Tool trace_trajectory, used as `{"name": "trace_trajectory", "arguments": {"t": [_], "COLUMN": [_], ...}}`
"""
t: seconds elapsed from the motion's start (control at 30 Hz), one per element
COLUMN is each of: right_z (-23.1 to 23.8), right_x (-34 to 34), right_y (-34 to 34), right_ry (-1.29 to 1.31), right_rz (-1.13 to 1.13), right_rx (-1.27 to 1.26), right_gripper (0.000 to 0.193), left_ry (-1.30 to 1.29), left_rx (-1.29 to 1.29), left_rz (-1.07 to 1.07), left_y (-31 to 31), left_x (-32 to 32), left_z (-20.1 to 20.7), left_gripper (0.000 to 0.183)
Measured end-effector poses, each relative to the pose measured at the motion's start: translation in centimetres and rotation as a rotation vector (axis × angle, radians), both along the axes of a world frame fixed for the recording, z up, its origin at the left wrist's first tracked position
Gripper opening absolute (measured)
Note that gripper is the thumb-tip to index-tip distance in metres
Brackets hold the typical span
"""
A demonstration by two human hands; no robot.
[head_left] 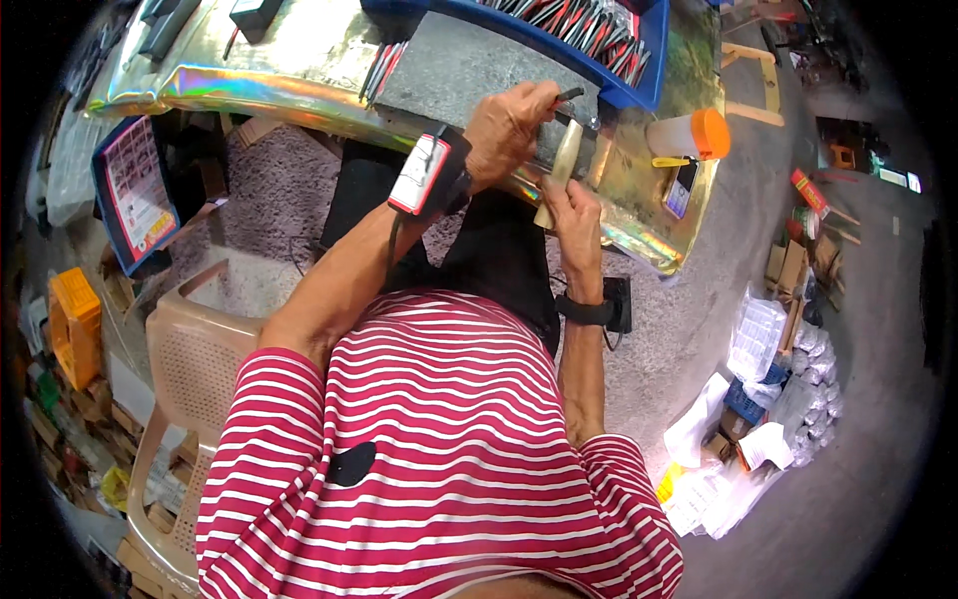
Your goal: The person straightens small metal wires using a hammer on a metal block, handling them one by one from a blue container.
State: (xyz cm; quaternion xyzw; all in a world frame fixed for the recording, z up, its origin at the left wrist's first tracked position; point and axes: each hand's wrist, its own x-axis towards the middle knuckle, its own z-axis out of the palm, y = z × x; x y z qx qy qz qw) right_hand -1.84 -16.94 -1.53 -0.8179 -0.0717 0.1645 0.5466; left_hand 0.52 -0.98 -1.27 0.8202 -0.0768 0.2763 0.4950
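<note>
My left hand (509,125) is closed at the front of the bench, its fingers wrapped round a thin dark rod (570,95) whose black end sticks out past the knuckles. Just right of it, my right hand (576,212) grips a pale, yellowish stick-like handle (566,152), tilted with its upper end near the rod. A dark part shows by that upper end; its kind I cannot make out. Both hands are over the near edge of a grey slab (469,70). Left of the slab lie several thin red and black pieces (382,72).
A blue bin (654,60) full of thin red and black pieces stands behind the slab. An orange-lidded jar (679,137) and a phone (681,190) lie on the right of the gold-covered bench (299,85). A plastic chair (205,349) stands at the left.
</note>
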Motion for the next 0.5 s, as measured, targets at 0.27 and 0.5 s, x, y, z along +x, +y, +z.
{"name": "trace_trajectory", "arguments": {"t": [0.27,0.5], "right_z": [1.2,6.0], "right_x": [0.8,0.2], "right_y": [0.3,-0.8], "right_ry": [0.607,0.162], "right_rz": [-0.137,-0.161], "right_rx": [0.734,0.31], "right_gripper": [0.017,0.02], "left_ry": [0.012,-0.006], "left_rx": [0.101,0.036], "left_rz": [-0.007,-0.022], "left_y": [0.0,0.0], "left_x": [0.1,-0.2], "left_z": [0.2,-0.5], "left_gripper": [0.025,0.029]}}
